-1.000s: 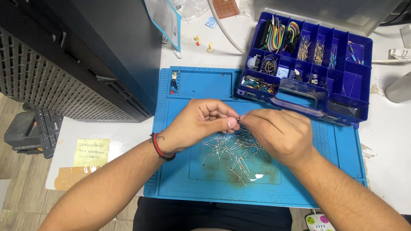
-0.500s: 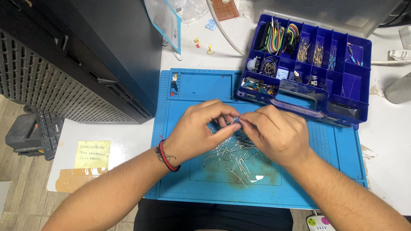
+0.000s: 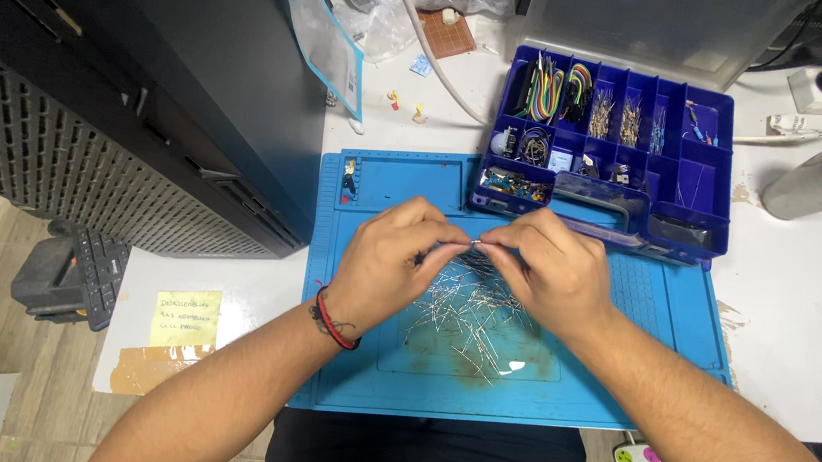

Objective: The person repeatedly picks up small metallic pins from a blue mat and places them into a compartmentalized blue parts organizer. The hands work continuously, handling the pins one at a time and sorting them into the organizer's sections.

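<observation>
At frame centre, the left hand [image 3: 388, 264] and right hand [image 3: 550, 273] pinch one thin wire piece [image 3: 476, 240] together. It could easily slip into the pile of wire pieces [image 3: 468, 317] below and get lost.

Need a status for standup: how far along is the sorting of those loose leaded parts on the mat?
Done: hard to tell; the organizer box already has parts in several compartments. In hand: left hand and right hand pinch one small part together between their fingertips. Left: a big loose pile on the blue mat.
</observation>
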